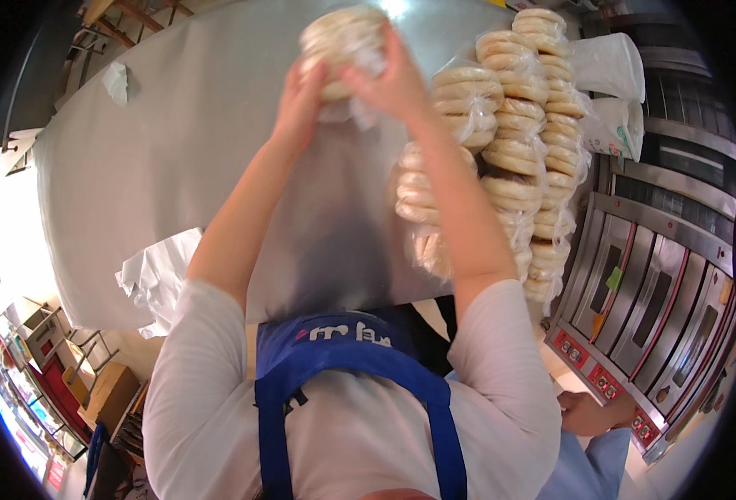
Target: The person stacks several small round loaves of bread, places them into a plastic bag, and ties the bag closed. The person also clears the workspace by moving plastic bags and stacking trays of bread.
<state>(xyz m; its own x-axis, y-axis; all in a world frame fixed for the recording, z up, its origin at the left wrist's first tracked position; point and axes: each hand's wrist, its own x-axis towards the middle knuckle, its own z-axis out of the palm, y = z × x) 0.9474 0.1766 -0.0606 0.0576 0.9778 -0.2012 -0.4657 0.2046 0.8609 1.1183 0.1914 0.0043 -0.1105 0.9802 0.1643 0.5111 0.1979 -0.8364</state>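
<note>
Between my two hands is a plastic-bagged stack of round flatbreads (343, 47), raised near the far side of the metal table (155, 156). My left hand (299, 103) grips its left side. On the right side, my right hand (393, 84) grips it, with loose bag plastic bunched under the fingers. Motion blurs the stack and both hands. To the right of my right forearm, several bagged flatbread stacks (512, 144) stand and lean in rows. My right forearm hides part of the nearer bags (418, 187).
A crumpled white plastic bag (158, 275) lies at the table's near left edge, and a small plastic scrap (116, 83) farther back. White sacks (612, 94) sit beyond the bread. Deck ovens (643, 300) line the right. Another person's hand (596, 412) shows at lower right.
</note>
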